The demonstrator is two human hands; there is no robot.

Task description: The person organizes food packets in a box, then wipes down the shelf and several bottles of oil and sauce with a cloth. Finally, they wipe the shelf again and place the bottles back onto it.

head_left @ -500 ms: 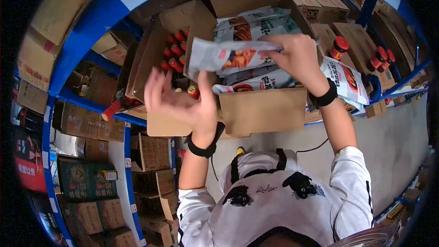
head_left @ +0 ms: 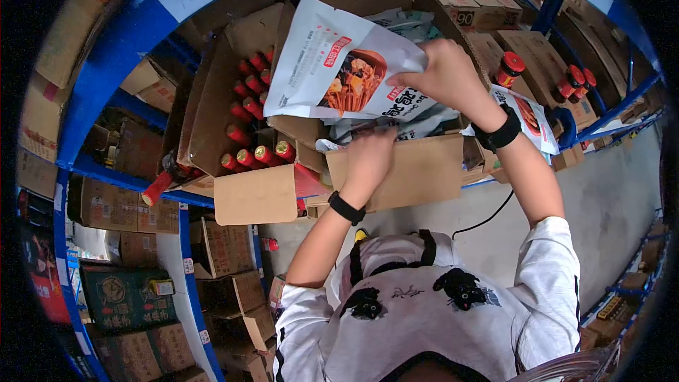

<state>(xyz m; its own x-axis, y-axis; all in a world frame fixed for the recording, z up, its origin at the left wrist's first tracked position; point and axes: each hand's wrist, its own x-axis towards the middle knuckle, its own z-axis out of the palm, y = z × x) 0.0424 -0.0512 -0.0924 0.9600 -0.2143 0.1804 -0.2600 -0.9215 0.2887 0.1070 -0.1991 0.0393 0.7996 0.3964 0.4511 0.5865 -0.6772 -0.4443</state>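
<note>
My right hand [head_left: 453, 78] pinches the lower right corner of a white food pouch [head_left: 339, 64] with a picture of a dish, raised above an open carton [head_left: 396, 177]. My left hand [head_left: 371, 163] reaches over the carton's near side; its fingertips are hidden among the pouches [head_left: 417, 124] inside, so what they hold does not show. Another white pouch [head_left: 530, 119] lies to the right, by my right wrist. Beside the carton on the left, a second open box [head_left: 205, 106] holds several red-capped bottles [head_left: 263, 155].
Red-lidded jars [head_left: 511, 67] stand on closed cartons [head_left: 488, 0] at the right. A blue shelf frame [head_left: 106, 99] curves round the left, with a red-necked bottle [head_left: 157, 188] sticking out. Stacked boxes [head_left: 127, 297] fill the lower left shelves.
The pouch in my right hand has turned its printed front into view and stands higher. My left hand has moved right from above the bottles, down into the pouch carton.
</note>
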